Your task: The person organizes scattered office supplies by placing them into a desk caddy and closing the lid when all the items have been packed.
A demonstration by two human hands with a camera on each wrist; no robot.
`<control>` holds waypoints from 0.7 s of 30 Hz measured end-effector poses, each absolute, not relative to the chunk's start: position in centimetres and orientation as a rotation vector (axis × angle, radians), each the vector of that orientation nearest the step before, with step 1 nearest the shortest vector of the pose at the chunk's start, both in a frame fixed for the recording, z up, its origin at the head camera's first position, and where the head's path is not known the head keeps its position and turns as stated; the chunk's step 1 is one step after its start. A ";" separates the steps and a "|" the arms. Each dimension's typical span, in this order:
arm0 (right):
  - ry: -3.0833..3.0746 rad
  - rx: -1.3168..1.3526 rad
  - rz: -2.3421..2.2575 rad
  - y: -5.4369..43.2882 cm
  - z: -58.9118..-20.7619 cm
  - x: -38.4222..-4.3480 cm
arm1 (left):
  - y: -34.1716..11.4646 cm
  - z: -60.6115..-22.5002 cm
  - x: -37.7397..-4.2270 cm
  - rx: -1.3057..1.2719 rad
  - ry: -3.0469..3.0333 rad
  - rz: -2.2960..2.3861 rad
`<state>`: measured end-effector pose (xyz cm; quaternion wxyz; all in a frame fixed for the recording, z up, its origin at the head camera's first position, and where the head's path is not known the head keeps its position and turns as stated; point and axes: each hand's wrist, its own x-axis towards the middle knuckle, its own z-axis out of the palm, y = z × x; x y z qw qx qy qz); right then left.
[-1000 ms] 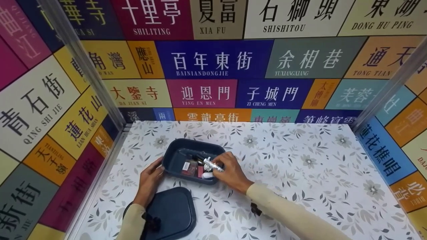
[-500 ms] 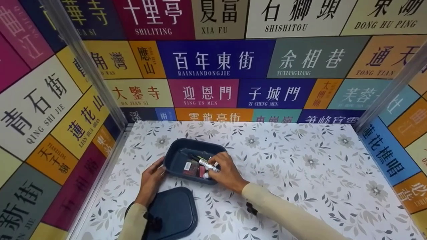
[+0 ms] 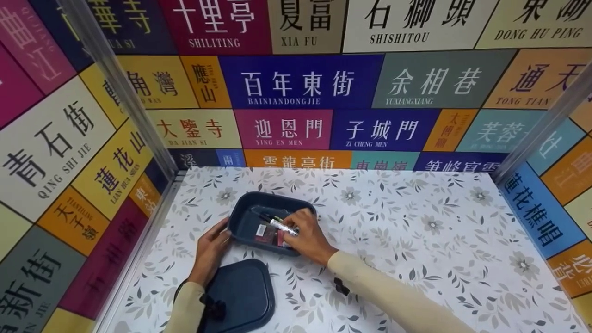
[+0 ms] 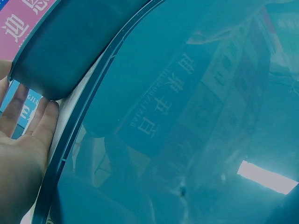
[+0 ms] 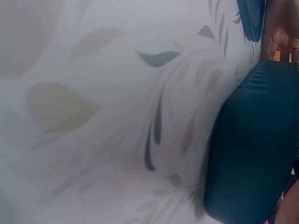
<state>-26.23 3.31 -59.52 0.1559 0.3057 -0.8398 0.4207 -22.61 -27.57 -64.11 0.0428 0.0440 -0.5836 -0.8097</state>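
Observation:
A dark blue rectangular box stands uncovered on the table. My left hand touches its left end; in the left wrist view that hand's fingers lie extended along the outer wall. Inside the box's right part, my right hand pinches a white printed marker pen. Dark pen-like pieces lie by its far end. Below sit a dark red small pack with a white label and a pink item. My right hand hides that corner. Only the box's outside shows in the right wrist view.
The matching dark blue lid lies in front of the box, partly under my left forearm, and fills most of the left wrist view. A leaf-patterned table surface spreads to the right. Panels with characters enclose the back and sides.
My right hand has moved slightly left and down inside the box with the marker pen. A white rounded item visible near it earlier is now hidden. My left hand stays at the box's end.

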 end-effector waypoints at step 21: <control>-2.287 1.057 1.076 2.3 -59.7 -25.7 | -27.8 -64.0 -22.4 0.124 -1.773 -2.489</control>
